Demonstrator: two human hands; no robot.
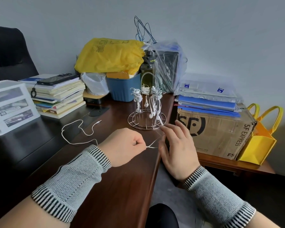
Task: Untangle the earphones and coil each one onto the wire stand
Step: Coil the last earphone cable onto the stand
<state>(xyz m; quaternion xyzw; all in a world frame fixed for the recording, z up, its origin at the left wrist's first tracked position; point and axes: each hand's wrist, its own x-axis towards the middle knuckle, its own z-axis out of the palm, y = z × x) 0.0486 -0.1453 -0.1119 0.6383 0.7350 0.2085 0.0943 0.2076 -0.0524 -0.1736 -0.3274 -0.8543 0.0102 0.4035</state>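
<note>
Most of the job looks done: the wire stand [146, 111], just above the middle of the frame, already carries several white earphones wound onto its upper arms, their buds hanging down inside the ring base. One loose earphone cord [79, 134] is left, as far as I can see; it snakes over the counter [122, 186] at centre left, its plug lying free toward the stand. The left hand [125, 147] is curled into a fist and pinches that cord at centre frame, where it seems to fork into two thin strands running right. The right hand [178, 148] has its fingers spread and fairly straight, one strand passing by its fingertips and a white bud stem just above them; whether it actually pinches either I cannot tell. The hands are near each other but not touching. Remaining, I judge: free this last cord, wind it, and hang it on a spare arm. Room is narrow: the counter's right edge runs just under the right hand, the stand sits close to that edge, and the box [215, 134] crowds the right. The open surface lies left, before the books [59, 96].
</note>
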